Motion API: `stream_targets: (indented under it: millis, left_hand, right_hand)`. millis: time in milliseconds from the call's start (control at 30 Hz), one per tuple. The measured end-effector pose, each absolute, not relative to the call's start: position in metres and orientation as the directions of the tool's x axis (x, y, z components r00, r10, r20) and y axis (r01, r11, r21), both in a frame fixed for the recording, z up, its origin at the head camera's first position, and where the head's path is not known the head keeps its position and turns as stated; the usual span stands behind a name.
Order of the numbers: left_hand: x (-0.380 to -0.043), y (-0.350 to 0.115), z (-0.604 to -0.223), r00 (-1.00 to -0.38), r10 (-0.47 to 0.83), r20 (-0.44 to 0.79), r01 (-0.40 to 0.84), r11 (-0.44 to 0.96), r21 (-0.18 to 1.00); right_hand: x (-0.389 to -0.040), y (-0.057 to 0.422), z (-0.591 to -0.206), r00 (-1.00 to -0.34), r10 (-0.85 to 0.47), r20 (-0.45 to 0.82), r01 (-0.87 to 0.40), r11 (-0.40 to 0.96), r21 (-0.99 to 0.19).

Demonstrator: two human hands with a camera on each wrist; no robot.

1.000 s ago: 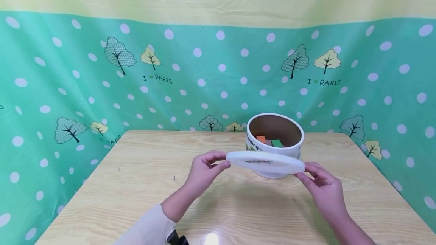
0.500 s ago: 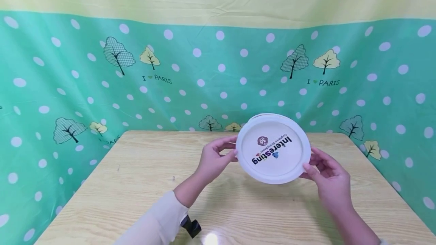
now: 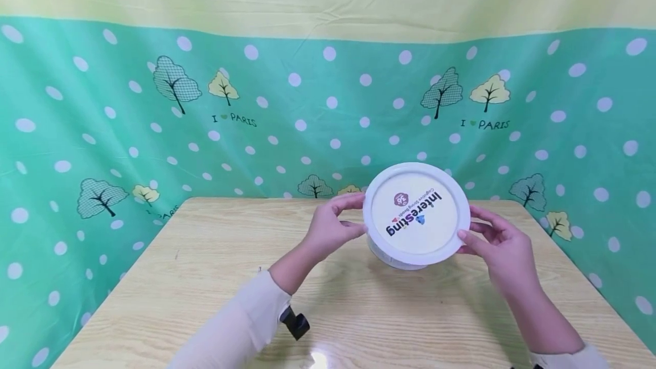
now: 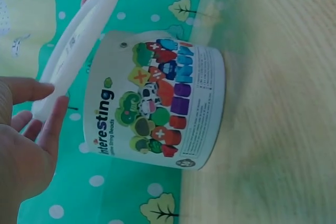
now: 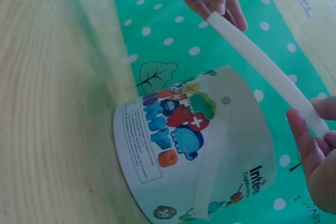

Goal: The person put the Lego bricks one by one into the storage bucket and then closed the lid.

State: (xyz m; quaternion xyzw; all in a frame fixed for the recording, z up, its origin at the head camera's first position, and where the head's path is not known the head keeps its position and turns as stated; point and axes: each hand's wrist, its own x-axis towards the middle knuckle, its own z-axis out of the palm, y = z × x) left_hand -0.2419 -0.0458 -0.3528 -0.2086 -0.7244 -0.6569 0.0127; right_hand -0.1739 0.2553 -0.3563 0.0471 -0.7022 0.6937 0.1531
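A round white lid (image 3: 410, 238) printed with "Interesting" is held above a white bucket (image 3: 394, 261), covering its mouth in the head view. Both wrist views show the lid (image 4: 86, 35) tilted and apart from the rim of the bucket (image 4: 152, 98), which stands upright on the table with coloured bead pictures on its side. My left hand (image 3: 328, 233) pinches the lid's left edge between thumb and fingers. At the opposite edge, my right hand (image 3: 507, 252) pinches it with the thumb on top. The bucket's inside is hidden now.
The light wooden table (image 3: 230, 244) extends around the bucket. A green and yellow patterned curtain (image 3: 287, 141) hangs behind it and at both sides. A strap-like white handle (image 5: 212, 166) lies along the bucket's side. A black device (image 3: 295, 323) sits at my left cuff.
Both hands have raised the lid's far edge, turning its printed top toward the head camera, and shifted it slightly right over the bucket. The coloured pieces inside have gone out of sight.
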Motion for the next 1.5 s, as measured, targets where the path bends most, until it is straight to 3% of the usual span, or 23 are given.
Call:
stream_targets:
  millis: [333,533,833,1500]
  left_hand:
    - [-0.258,-0.042,-0.342,-0.907,0.372,0.196,0.204,-0.017,0.979]
    - [-0.272,-0.041,-0.339,-0.911,0.376,0.169,0.180,-0.005,0.984]
    - [-0.295,-0.032,-0.336,-0.923,0.366,0.124,0.169,0.094,0.981]
    - [-0.310,-0.023,-0.350,-0.941,0.322,0.103,0.197,0.273,0.942]
  right_hand:
    - [-0.189,0.270,-0.344,-0.976,-0.028,0.215,-0.211,0.345,-0.915]
    - [-0.202,0.275,-0.340,-0.976,-0.112,0.186,-0.212,0.307,-0.928]
    - [-0.226,0.282,-0.337,-0.984,-0.029,0.175,-0.172,0.408,-0.897]
    - [-0.253,0.292,-0.335,-0.987,-0.137,0.087,-0.147,0.529,-0.836]
